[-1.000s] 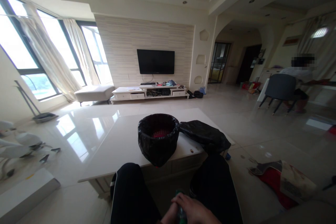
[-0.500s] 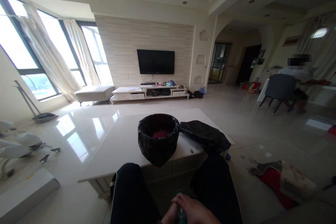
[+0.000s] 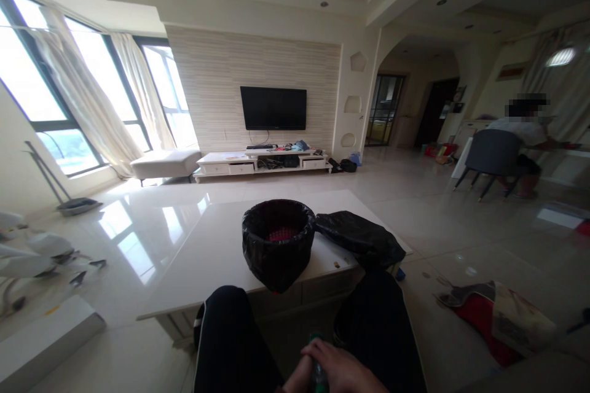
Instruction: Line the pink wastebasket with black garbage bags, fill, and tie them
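Note:
At the bottom edge, between my knees, my left hand (image 3: pixel 298 376) and my right hand (image 3: pixel 340 366) are clasped together. Closed fingers surround a slim greenish, partly see-through thing (image 3: pixel 319 379) that looks like a small bottle; much of it is hidden. Beyond my knees, a basket (image 3: pixel 278 252) lined with a black plastic bag stands at the near edge of the white table (image 3: pixel 203 252). Its pink-red mesh inside shows. To its right lies a black plastic bag (image 3: pixel 362 236), partly over the table's edge. A tiny brownish piece (image 3: pixel 337 264) lies near it.
A crumpled red and beige cloth (image 3: pixel 500 319) is on the floor at right. A white box (image 3: pixel 48 344) sits at lower left, near white equipment (image 3: pixel 41 252). Farther back are a TV stand (image 3: pixel 267 163) and a person (image 3: pixel 520 135) seated on a dark chair (image 3: pixel 493 153).
My hands and the things on the table keep their places. Only the seated person at the far right has shifted slightly.

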The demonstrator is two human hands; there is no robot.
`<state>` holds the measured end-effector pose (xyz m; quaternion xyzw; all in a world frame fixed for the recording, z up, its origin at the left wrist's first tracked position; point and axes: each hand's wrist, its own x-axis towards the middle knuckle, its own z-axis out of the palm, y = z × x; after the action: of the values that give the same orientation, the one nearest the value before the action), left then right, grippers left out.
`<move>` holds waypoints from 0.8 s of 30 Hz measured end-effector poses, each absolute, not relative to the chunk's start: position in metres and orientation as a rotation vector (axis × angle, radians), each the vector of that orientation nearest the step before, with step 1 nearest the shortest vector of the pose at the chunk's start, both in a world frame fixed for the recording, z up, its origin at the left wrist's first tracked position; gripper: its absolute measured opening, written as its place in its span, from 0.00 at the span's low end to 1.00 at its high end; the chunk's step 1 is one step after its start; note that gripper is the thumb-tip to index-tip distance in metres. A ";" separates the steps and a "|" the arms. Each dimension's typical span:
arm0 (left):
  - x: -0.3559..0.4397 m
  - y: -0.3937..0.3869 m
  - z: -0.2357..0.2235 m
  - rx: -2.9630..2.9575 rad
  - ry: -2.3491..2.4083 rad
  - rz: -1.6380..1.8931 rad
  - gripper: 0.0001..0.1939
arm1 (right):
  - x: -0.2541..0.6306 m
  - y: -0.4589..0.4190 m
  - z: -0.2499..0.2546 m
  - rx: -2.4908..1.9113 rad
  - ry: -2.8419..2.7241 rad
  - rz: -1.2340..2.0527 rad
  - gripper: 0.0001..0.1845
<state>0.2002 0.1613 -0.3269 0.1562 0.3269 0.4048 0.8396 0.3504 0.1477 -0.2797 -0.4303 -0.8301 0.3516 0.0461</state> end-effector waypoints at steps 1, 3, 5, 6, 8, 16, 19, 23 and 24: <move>0.201 0.161 -0.326 0.336 0.718 0.854 0.13 | 0.351 0.147 -0.280 -1.318 -2.531 1.079 0.61; 0.202 0.160 -0.325 0.344 0.766 0.841 0.13 | 0.352 0.146 -0.279 -1.329 -2.521 1.090 0.60; 0.202 0.159 -0.326 0.359 0.790 0.834 0.12 | 0.353 0.145 -0.279 -1.330 -2.517 1.092 0.60; 0.202 0.158 -0.327 0.370 0.795 0.837 0.12 | 0.353 0.145 -0.279 -1.329 -2.519 1.092 0.60; 0.201 0.158 -0.330 0.397 0.787 0.854 0.12 | 0.354 0.145 -0.278 -1.327 -2.523 1.097 0.61; 0.204 0.161 -0.344 0.424 0.719 0.895 0.18 | 0.352 0.146 -0.279 -1.302 -2.506 1.090 0.61; 0.204 0.162 -0.344 0.418 0.731 0.900 0.19 | 0.352 0.147 -0.282 -1.292 -2.516 1.074 0.60; 0.203 0.161 -0.342 0.406 0.732 0.892 0.17 | 0.352 0.147 -0.283 -1.307 -2.515 1.074 0.60; 0.203 0.161 -0.341 0.402 0.733 0.890 0.17 | 0.352 0.147 -0.282 -1.311 -2.514 1.077 0.60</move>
<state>0.2030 0.1613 -0.3409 0.1886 0.3440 0.4181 0.8193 0.3518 0.1470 -0.2822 -0.4315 -0.8277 0.3547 0.0544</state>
